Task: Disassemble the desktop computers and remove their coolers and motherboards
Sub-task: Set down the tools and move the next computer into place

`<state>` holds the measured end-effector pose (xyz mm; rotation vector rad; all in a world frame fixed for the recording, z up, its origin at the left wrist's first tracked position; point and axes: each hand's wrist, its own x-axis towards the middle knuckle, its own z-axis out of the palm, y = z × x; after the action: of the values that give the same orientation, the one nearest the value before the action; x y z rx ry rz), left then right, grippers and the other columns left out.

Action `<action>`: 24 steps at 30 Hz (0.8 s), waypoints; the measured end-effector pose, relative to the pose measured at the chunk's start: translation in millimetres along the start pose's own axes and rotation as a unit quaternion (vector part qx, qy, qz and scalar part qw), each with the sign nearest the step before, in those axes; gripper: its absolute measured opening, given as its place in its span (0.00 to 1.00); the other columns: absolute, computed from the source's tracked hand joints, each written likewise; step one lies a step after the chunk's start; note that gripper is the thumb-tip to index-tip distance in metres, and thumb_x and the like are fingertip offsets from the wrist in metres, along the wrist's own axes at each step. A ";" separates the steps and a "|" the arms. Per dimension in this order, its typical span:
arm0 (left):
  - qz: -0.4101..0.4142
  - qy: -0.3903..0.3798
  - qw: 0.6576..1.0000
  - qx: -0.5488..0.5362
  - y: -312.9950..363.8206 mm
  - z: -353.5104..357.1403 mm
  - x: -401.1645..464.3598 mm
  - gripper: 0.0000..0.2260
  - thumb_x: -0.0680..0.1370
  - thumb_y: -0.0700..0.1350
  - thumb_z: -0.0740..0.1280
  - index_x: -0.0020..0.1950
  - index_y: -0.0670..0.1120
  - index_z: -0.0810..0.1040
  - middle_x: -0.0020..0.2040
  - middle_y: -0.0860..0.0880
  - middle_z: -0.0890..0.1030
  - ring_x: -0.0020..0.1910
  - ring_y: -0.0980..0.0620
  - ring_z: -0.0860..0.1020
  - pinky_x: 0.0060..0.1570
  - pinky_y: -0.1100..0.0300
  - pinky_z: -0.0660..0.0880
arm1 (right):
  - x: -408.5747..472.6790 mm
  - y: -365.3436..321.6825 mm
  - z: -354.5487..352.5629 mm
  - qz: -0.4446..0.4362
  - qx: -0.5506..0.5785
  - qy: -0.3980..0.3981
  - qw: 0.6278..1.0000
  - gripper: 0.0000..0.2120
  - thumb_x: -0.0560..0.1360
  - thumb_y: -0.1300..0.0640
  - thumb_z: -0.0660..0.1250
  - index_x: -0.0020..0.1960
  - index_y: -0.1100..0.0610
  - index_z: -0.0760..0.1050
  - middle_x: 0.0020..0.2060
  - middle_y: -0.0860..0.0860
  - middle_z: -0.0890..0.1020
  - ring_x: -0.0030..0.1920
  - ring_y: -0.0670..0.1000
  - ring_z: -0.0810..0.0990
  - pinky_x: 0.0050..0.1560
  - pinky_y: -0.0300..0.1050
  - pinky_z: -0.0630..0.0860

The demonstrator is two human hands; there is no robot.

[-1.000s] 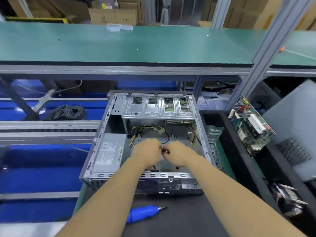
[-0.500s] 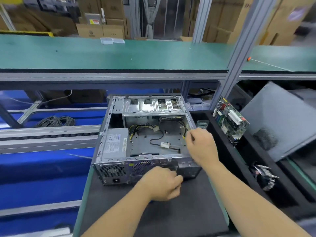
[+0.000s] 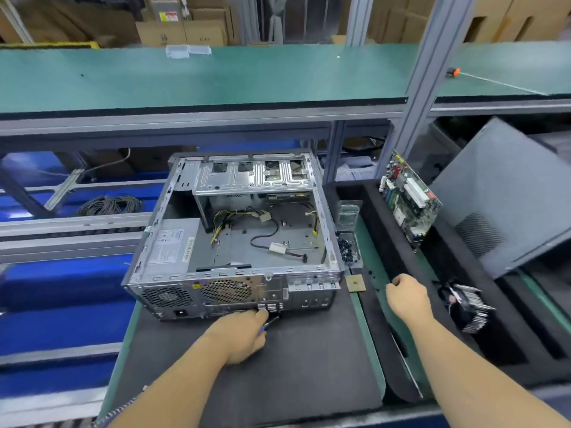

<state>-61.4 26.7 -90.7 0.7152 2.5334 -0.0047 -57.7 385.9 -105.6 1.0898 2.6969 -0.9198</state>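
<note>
Head view: power-supply label (image 3: 168, 247), text unreadable

One head-worn wide-angle view looks forward and down, close over the open computer case (image 3: 234, 242) on the workbench (image 3: 309, 366).

A long green shelf (image 3: 216, 78) on grey metal posts (image 3: 432, 72) spans the back, cardboard boxes (image 3: 182, 32) stacked behind it.

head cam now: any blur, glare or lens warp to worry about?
Head view: wide-angle warp bows the green shelf and tilts the post; light is even, shadows soft; the case is sharp, no strong glare; the cooler at right is smeared.
</note>
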 end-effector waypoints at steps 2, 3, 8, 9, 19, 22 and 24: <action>-0.002 -0.026 0.996 -0.085 7.8 -5.4 3.9 0.11 0.83 0.53 0.57 0.58 0.46 0.70 0.57 0.43 0.78 0.55 0.43 0.76 0.54 0.52 0.71 | 12.9 24.4 13.0 0.018 -0.046 -0.078 0.996 0.14 0.78 0.59 0.61 0.62 0.60 0.75 0.60 0.61 0.79 0.58 0.62 0.77 0.55 0.47 0.73; -0.001 -0.041 0.990 -0.136 14.3 -7.7 6.4 0.09 0.83 0.53 0.58 0.55 0.48 0.70 0.54 0.46 0.78 0.52 0.46 0.75 0.53 0.54 0.71 | 16.9 34.5 20.5 0.023 -0.063 -0.113 0.991 0.15 0.78 0.58 0.62 0.63 0.62 0.75 0.61 0.61 0.79 0.60 0.62 0.77 0.56 0.46 0.72; -0.049 -0.145 0.918 -0.365 51.7 -22.8 21.8 0.06 0.81 0.49 0.62 0.45 0.51 0.71 0.41 0.52 0.75 0.38 0.54 0.74 0.43 0.60 0.71 | 34.4 55.9 50.9 0.083 0.014 -0.179 0.980 0.17 0.80 0.56 0.63 0.61 0.69 0.76 0.59 0.64 0.80 0.58 0.63 0.78 0.54 0.46 0.72; -0.071 -0.171 0.882 -0.432 57.1 -23.1 23.4 0.05 0.81 0.48 0.61 0.45 0.49 0.71 0.40 0.49 0.77 0.35 0.50 0.76 0.40 0.57 0.73 | 37.0 54.4 54.4 0.097 0.054 -0.173 0.979 0.16 0.79 0.57 0.63 0.59 0.69 0.76 0.57 0.63 0.81 0.57 0.63 0.79 0.54 0.48 0.73; -0.136 -0.098 0.784 -0.598 66.3 -18.0 14.2 0.07 0.74 0.41 0.73 0.45 0.44 0.75 0.29 0.48 0.72 0.24 0.50 0.70 0.27 0.61 0.72 | 8.1 28.4 34.3 0.023 0.104 -0.031 0.994 0.15 0.83 0.56 0.57 0.44 0.63 0.74 0.44 0.61 0.79 0.45 0.61 0.76 0.42 0.50 0.69; -0.121 -0.072 0.757 -0.638 65.6 -21.6 -0.3 0.08 0.75 0.35 0.68 0.54 0.42 0.80 0.27 0.48 0.73 0.26 0.49 0.75 0.27 0.62 0.73 | -37.9 9.1 16.1 -0.077 0.202 0.070 0.974 0.21 0.83 0.50 0.56 0.32 0.55 0.61 0.28 0.44 0.71 0.32 0.50 0.68 0.31 0.47 0.62; -0.095 -0.024 0.724 -0.682 66.1 -21.5 -17.1 0.13 0.75 0.34 0.67 0.57 0.44 0.80 0.29 0.48 0.75 0.31 0.47 0.80 0.26 0.62 0.73 | -80.0 -7.3 10.3 -0.164 0.242 0.087 0.952 0.22 0.82 0.50 0.57 0.32 0.53 0.56 0.23 0.44 0.64 0.28 0.45 0.60 0.29 0.40 0.57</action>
<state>-26.4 78.2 -55.4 -0.1775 1.7712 1.5402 -4.6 327.8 -86.7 0.8216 2.9342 -1.6853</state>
